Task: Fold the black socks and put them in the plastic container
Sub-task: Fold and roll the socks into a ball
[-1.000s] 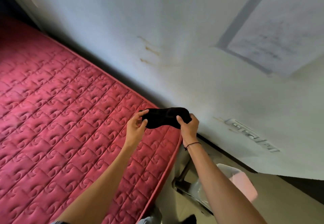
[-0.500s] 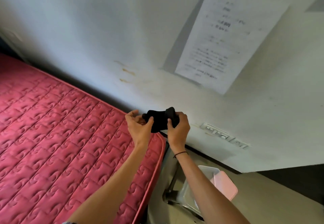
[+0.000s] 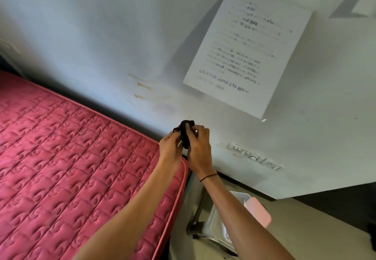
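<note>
The black socks (image 3: 184,132) are bunched into a small dark bundle, held up in the air in front of the wall, above the mattress's far right corner. My left hand (image 3: 169,145) grips the bundle from the left and my right hand (image 3: 200,147) from the right, fingers curled over it. Most of the fabric is hidden between the two hands. The clear plastic container (image 3: 218,219) stands on the floor below, to the right of the bed, partly covered by my right forearm.
A red quilted mattress (image 3: 71,168) fills the lower left. A pink lid (image 3: 259,212) lies at the container's right side. A metal bed-frame leg (image 3: 198,212) stands next to the container. A printed sheet (image 3: 248,50) and a socket strip (image 3: 254,156) are on the white wall.
The socks went from a stretched-out strip to a tight bundle as my hands came together. The view swung up and right, bringing the printed sheet into sight.
</note>
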